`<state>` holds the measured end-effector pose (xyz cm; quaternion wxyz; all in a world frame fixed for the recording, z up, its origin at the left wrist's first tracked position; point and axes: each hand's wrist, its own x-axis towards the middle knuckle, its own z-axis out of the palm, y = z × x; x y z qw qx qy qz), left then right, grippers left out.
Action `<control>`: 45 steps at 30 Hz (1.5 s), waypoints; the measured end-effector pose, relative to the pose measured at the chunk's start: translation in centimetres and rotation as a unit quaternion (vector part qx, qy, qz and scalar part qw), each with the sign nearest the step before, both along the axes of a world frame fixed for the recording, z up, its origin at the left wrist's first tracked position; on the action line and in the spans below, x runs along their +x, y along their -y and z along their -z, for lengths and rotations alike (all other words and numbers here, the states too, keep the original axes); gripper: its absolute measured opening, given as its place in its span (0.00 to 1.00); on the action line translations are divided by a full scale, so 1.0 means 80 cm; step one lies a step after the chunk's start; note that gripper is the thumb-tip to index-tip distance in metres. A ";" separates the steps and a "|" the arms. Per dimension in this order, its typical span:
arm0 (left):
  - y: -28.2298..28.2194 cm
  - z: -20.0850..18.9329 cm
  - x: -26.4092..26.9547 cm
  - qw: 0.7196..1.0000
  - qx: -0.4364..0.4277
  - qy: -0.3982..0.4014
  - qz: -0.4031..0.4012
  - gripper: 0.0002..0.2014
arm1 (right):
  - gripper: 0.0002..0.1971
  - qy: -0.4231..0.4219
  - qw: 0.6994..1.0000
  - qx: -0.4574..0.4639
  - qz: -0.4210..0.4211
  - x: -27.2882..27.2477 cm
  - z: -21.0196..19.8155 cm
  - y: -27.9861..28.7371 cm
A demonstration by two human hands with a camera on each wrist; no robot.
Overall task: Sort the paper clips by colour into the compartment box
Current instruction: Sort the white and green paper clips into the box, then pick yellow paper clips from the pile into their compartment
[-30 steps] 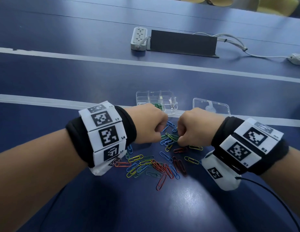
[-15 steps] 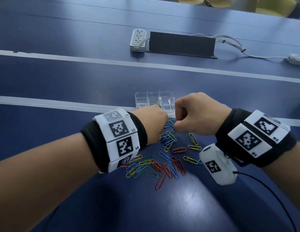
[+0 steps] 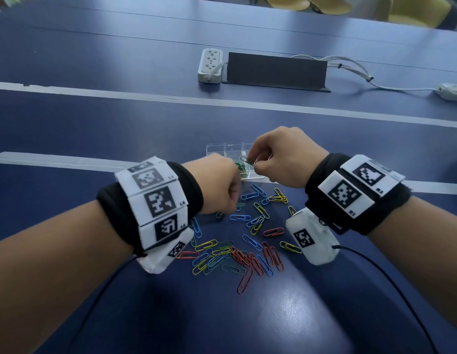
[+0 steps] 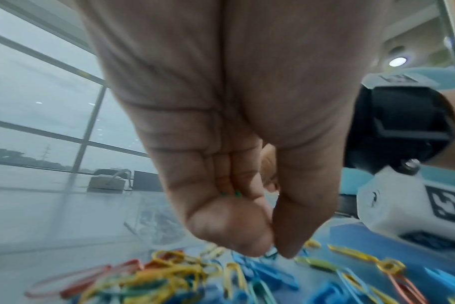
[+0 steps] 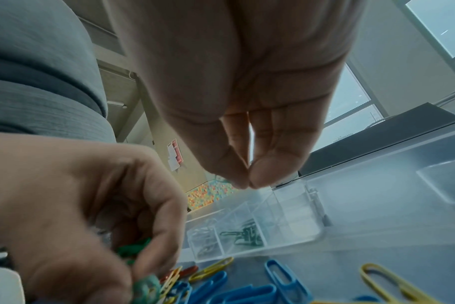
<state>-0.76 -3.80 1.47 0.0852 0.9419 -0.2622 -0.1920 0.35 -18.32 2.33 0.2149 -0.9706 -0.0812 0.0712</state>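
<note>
My right hand [image 3: 255, 163] pinches one green paper clip [image 3: 245, 159] between thumb and forefinger, just above the clear compartment box [image 3: 219, 148]. One compartment holds several green clips [image 3: 239, 167], also seen in the right wrist view [image 5: 244, 234]. My left hand [image 3: 228, 200] is curled with its fingertips down in the pile of mixed coloured clips [image 3: 250, 241]. It holds green clips [image 5: 134, 248] in the palm, and the left wrist view shows their green tips [image 4: 230, 193] between the folded fingers. The box's near left corner is hidden behind my left hand.
A white power strip [image 3: 210, 65], a black block [image 3: 276, 71] and white cables [image 3: 350, 70] lie at the far side of the blue table. A clear lid [image 5: 434, 176] sits to the right of the box. Wrist camera cables trail toward me.
My right hand rose from the pile and moved forward and left to the box with a green clip. The left hand stayed low at the pile, shifting slightly right.
</note>
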 end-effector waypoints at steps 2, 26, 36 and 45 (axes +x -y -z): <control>-0.007 -0.007 0.010 0.999 -0.025 0.014 -0.032 0.04 | 0.12 0.011 1.000 -0.005 0.018 0.005 0.000 -0.002; 0.019 -0.021 0.062 0.983 -0.152 0.026 -0.104 0.17 | 0.14 -0.007 1.000 -0.013 0.024 0.011 0.007 0.016; -0.049 -0.022 0.044 0.997 -0.013 0.040 -0.066 0.06 | 0.15 0.023 0.995 -0.051 -0.085 -0.009 0.014 -0.017; -0.065 0.005 0.031 0.999 0.013 0.024 -0.034 0.09 | 0.09 -0.054 0.958 -0.124 -0.252 -0.021 0.020 -0.055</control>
